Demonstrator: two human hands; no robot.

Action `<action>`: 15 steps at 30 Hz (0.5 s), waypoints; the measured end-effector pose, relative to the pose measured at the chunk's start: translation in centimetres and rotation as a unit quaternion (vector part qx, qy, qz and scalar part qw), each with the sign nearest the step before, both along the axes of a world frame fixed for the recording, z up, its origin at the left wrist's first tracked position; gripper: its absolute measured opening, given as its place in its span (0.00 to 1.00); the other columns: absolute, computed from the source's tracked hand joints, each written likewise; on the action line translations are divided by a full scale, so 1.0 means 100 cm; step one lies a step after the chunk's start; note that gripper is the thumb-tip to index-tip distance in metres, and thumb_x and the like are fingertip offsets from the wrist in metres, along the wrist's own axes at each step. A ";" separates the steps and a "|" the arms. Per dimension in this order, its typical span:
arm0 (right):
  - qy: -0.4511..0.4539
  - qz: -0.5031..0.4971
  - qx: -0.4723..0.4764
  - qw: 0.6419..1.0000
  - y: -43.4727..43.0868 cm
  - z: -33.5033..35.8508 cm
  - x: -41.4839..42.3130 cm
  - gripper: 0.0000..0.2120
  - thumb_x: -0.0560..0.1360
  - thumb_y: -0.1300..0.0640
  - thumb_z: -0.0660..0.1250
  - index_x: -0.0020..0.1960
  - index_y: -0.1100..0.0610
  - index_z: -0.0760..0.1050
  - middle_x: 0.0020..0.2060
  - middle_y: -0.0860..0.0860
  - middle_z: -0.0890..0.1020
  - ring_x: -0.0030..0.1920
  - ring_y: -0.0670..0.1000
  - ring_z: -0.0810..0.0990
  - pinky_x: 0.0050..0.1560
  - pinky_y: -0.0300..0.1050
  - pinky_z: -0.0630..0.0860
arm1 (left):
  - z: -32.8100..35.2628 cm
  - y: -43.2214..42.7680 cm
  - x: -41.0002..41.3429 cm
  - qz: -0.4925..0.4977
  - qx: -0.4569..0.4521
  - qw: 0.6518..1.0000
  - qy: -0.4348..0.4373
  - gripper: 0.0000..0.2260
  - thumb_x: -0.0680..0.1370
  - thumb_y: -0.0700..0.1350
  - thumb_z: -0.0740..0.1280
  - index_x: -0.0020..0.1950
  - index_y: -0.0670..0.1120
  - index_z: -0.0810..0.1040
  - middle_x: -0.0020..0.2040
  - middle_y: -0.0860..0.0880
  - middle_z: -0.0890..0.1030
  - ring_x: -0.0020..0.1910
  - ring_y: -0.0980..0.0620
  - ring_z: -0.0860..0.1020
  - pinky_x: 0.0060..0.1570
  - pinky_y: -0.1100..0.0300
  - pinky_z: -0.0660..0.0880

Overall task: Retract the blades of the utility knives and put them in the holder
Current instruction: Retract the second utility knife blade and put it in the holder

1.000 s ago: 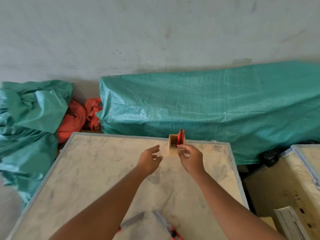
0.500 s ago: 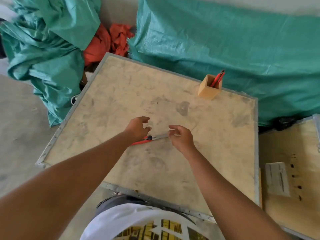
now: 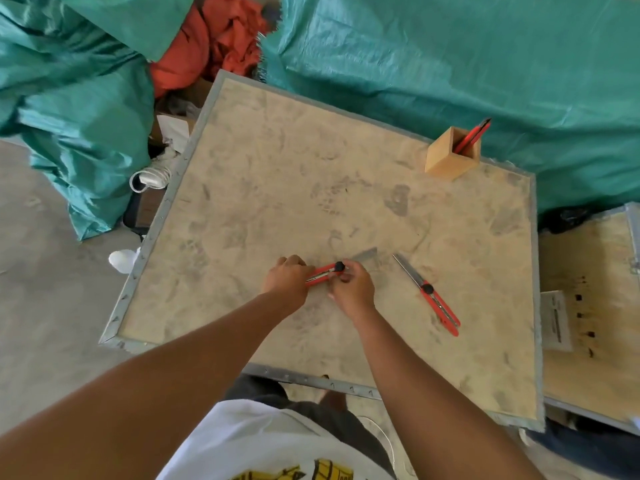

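Note:
A red utility knife [image 3: 325, 271] with its grey blade out lies near the middle of the dusty wooden crate top [image 3: 277, 188]. My left hand [image 3: 285, 278] grips its handle end. My right hand [image 3: 351, 284] holds it by the black slider, and the blade sticks out past my fingers toward the right. A second red utility knife [image 3: 429, 296] lies loose to the right, blade out and pointing up-left. A small wooden holder [image 3: 446, 159] stands at the far right corner with a red knife [image 3: 472, 135] leaning inside it.
Green tarpaulin [image 3: 450, 57] covers bulky things behind the crate and at the left. Orange cloth [image 3: 207, 46] sits between them. Another wooden crate [image 3: 595, 306] stands at the right, with a paper label on it. Grey concrete floor lies to the left.
My head tilted down from the holder to the crate's middle. Both hands drew back from the holder and closed on the knife with the blade out. The second knife came into view.

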State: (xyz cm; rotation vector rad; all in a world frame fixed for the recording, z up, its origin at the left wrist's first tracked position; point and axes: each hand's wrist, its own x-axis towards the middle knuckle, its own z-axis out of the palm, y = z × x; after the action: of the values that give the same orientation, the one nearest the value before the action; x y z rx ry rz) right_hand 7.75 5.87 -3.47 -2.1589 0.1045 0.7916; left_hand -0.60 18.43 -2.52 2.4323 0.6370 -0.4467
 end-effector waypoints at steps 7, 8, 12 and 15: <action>-0.001 -0.144 0.137 0.980 0.008 0.037 0.002 0.07 0.77 0.63 0.71 0.52 0.53 0.81 0.49 0.57 0.85 0.46 0.54 0.86 0.39 0.41 0.84 | 0.009 0.009 -0.010 0.058 -0.140 0.982 -0.111 0.18 0.72 0.42 0.70 0.61 0.54 0.82 0.53 0.47 0.80 0.52 0.46 0.79 0.48 0.56 0.77; -0.007 -0.131 0.147 0.980 0.006 0.045 0.006 0.07 0.77 0.62 0.72 0.52 0.52 0.81 0.49 0.55 0.85 0.47 0.53 0.86 0.42 0.42 0.84 | 0.016 0.010 -0.010 0.074 -0.175 0.974 -0.127 0.17 0.74 0.42 0.71 0.62 0.53 0.82 0.53 0.47 0.80 0.51 0.48 0.79 0.49 0.58 0.76; -0.042 -0.074 0.176 0.981 -0.008 0.087 0.029 0.10 0.77 0.60 0.73 0.57 0.53 0.83 0.48 0.51 0.87 0.43 0.45 0.87 0.43 0.40 0.82 | 0.046 0.014 -0.005 0.114 -0.309 0.935 -0.130 0.20 0.77 0.38 0.68 0.66 0.55 0.78 0.58 0.52 0.83 0.50 0.51 0.82 0.50 0.59 0.80; -0.074 -0.047 0.186 0.979 -0.016 0.114 0.045 0.12 0.77 0.60 0.73 0.60 0.54 0.83 0.50 0.51 0.88 0.45 0.43 0.86 0.43 0.37 0.82 | 0.072 0.009 0.003 0.125 -0.400 0.896 -0.151 0.21 0.77 0.34 0.68 0.67 0.51 0.77 0.58 0.52 0.83 0.48 0.51 0.83 0.44 0.56 0.84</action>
State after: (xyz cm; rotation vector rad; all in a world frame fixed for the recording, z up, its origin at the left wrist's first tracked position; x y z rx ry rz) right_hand 12.21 4.28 7.96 -1.8356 -0.0184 0.5449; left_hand -0.32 19.32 4.64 1.5625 0.4860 -0.1600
